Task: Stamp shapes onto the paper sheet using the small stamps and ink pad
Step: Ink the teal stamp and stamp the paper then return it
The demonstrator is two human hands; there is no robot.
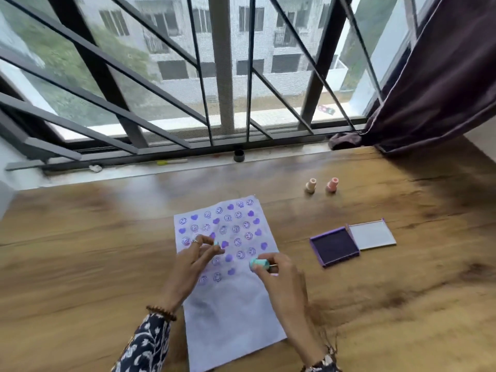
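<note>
A white paper sheet (228,304) lies on the brown wood-grain bench (80,277) at the lower centre of the frame, its upper half covered with rows of purple smiley faces and hearts, its lower half bare. Both hands are over the printed part. The left hand (188,264), wearing a ring and a brown bead bracelet (161,313) above a dark floral sleeve (145,347), has its fingers (206,241) pinched on a small teal piece (216,244); what that piece is cannot be told. The right hand (279,277) grips a small teal cylindrical stamp (259,263) on its side between thumb and fingertips, just right of centre.

To the right of the sheet, well apart from it, sits the square purple ink pad (334,246), open, with its hinged lid (372,234) lying flat beside it. Farther up, near the window sill, stand two more small stamps side by side: a cream one (311,185) and a pink one (332,185). A small black cap (238,155) rests on the sill at upper centre, and a dark purple curtain (442,76) hangs at the upper right.
</note>
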